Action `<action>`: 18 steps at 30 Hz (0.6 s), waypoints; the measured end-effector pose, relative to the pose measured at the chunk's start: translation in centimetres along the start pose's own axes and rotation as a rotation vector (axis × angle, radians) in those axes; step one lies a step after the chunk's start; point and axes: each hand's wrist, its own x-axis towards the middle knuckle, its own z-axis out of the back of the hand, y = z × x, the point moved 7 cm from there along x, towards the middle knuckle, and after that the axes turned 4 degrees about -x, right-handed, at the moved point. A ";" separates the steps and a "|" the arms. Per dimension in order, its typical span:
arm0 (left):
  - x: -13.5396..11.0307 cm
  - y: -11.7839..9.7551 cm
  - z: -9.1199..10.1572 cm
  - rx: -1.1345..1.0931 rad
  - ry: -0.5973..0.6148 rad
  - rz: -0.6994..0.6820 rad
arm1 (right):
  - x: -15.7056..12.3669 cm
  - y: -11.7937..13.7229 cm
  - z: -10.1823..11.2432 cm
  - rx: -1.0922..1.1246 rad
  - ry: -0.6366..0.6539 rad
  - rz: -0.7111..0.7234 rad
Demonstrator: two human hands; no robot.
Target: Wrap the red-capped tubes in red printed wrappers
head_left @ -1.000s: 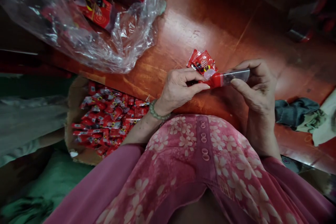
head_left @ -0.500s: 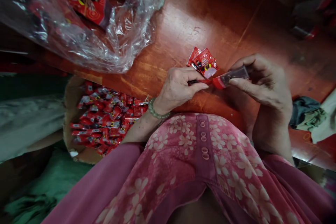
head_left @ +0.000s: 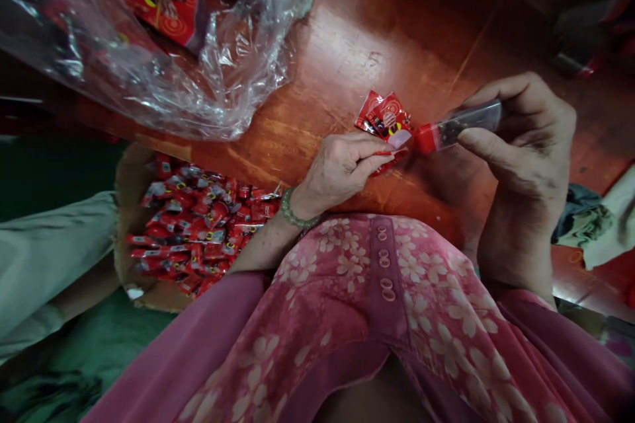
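Observation:
Between the fingers and thumb of my right hand (head_left: 520, 129) is a small clear container (head_left: 469, 124) with a red end and dark bits inside. Its red end points left, a short gap away from my left hand (head_left: 342, 168). My left fingers pinch a red packet (head_left: 389, 162), mostly hidden by the hand. Just beyond the left fingertips, two or so printed red packets (head_left: 389, 115) lie overlapping on the reddish tabletop (head_left: 337, 92).
A crinkled clear plastic bag (head_left: 223, 106) with printed red packs lies at upper left. A cardboard box (head_left: 129, 178) full of small red packets (head_left: 198, 225) stands below the table edge. Folded dark cloth (head_left: 580, 215) lies at right. Another person's pale-clothed leg shows at far left.
My right hand has moved right and slightly up with the clear container, away from my left hand. My left hand has barely moved; more of its red packet shows.

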 end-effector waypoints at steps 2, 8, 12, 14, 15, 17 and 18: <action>0.2 0.0 0.1 -0.024 0.027 0.013 | -0.2 0.1 -0.4 0.009 -0.010 -0.002; 0.0 -0.6 -0.1 0.002 0.071 -0.145 | -0.5 -0.2 -0.3 0.076 -0.060 -0.014; -0.4 -0.8 -0.4 0.065 0.078 -0.243 | -0.4 -0.2 0.1 0.088 -0.080 -0.019; -0.4 -0.8 -0.6 0.076 0.085 -0.257 | -0.4 0.0 0.0 0.092 -0.072 -0.024; -0.4 -0.8 -0.7 0.075 0.087 -0.259 | -0.5 0.1 -0.2 0.093 -0.059 -0.027; -0.3 -0.8 -0.7 0.069 0.094 -0.243 | -0.6 0.1 -0.7 0.083 -0.034 -0.048; -0.2 -0.8 -0.7 0.068 0.094 -0.226 | -0.6 0.0 -0.9 0.073 -0.022 -0.062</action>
